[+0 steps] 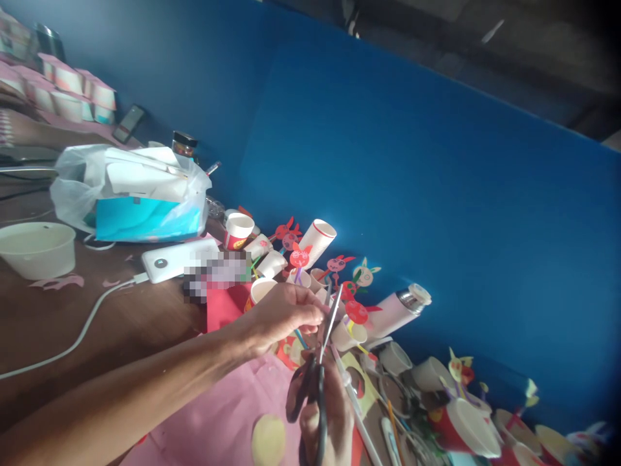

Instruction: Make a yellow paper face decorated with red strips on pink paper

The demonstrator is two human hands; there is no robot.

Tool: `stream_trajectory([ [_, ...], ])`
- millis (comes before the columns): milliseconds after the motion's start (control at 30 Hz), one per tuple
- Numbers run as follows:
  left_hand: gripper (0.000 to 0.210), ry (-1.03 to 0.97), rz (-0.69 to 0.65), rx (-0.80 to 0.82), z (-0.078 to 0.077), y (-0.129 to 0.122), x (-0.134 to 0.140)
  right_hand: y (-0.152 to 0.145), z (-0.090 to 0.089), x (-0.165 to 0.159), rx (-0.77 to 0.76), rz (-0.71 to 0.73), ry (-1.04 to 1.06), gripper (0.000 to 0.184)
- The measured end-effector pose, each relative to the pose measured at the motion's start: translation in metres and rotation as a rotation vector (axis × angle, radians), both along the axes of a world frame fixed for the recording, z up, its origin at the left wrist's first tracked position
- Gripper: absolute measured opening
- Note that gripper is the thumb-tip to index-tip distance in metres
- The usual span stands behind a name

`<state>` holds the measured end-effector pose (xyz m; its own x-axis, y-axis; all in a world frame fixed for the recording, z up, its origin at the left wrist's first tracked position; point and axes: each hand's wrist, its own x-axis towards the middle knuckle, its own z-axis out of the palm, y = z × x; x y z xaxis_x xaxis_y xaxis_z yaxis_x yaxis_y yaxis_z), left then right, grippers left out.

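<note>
In the middle of the head view my left hand [291,317] is closed in a pinch, thumb against fingers. What it pinches is too small and hidden to make out. Just right of it, my right hand [334,395] grips scissors [332,323] by their black handles. The blades point up and away, slightly parted, beside my left fingertips. Below the hands lies a large pink paper sheet [218,414], with a pale yellow oval piece [268,440] on it. Red paper [228,307] lies behind my left wrist. Red paper animal faces [358,312] stand around paper cups [349,334].
A pink thermos [392,314] lies tilted by the blue partition [388,162]. At left are a white power bank [179,260] with a cable, a plastic bag [80,181] and a white bowl [36,252]. Red cups [460,427] stand at right. Another person's arm [58,133] reaches in.
</note>
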<state>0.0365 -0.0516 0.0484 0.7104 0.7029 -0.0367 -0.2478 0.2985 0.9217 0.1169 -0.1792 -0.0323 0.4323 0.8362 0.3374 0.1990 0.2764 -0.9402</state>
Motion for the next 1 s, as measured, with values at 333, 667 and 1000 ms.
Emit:
stream_trajectory([
  [333, 0.013, 0.011, -0.054, 0.042, -0.002, 0.007, -0.006, -0.001, -0.002, 0.001, -0.015, -0.046, -0.067, 0.065],
  [667, 0.015, 0.094, -0.08, 0.07, 0.002, 0.013, -0.01, -0.001, -0.013, 0.008, -0.024, -0.011, -0.128, 0.062],
  [1000, 0.026, -0.005, -0.246, 0.107, 0.0, 0.025, -0.016, -0.002, -0.01, 0.009, 0.019, -0.029, -0.062, 0.055],
])
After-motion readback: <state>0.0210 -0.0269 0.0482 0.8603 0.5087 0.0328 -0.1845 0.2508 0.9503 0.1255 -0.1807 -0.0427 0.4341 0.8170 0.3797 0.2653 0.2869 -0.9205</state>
